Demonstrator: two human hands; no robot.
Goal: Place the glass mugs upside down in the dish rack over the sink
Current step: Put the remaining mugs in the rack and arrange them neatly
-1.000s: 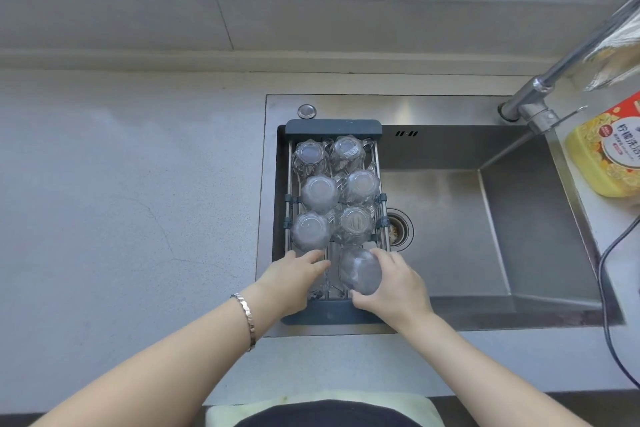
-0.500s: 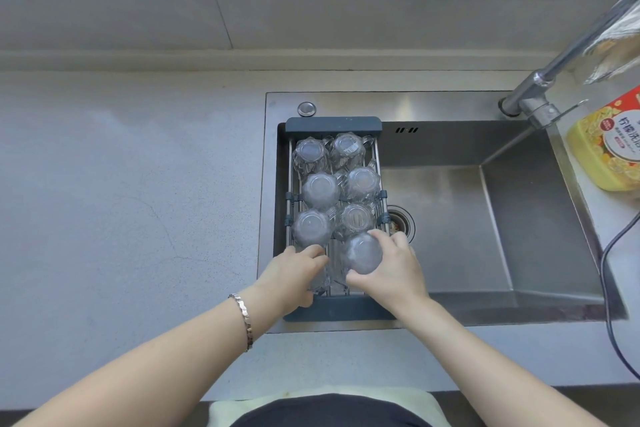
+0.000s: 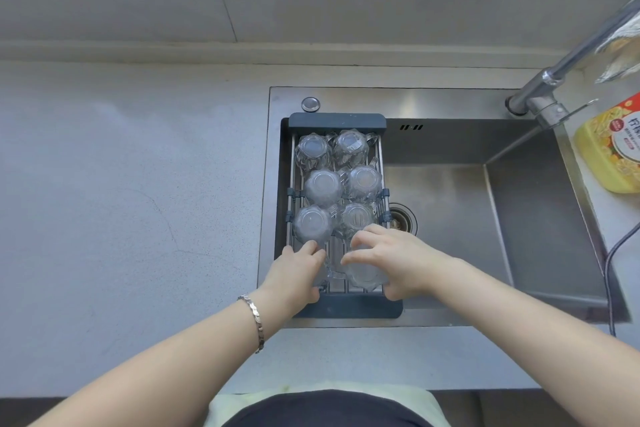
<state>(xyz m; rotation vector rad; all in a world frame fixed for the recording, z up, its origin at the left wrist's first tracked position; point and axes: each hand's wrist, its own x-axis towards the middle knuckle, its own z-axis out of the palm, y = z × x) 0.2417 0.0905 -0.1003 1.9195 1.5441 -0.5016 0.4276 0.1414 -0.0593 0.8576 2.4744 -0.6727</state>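
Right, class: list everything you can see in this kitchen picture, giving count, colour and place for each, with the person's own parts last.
Glass mugs: six clearly upside down, clear, in two columns in the rack; two more under the hands at the near end.
Dish rack: one, dark grey ends with metal bars, across the sink's left part.
Sink: one, steel, set in the grey counter.
Drain: one, right of the rack.
Tap: one, steel, far right.
Detergent bottle: one, yellow, right edge.
Bracelet: one, silver, left wrist.
Left hand: on a near-left mug.
Right hand: on a near-right mug.
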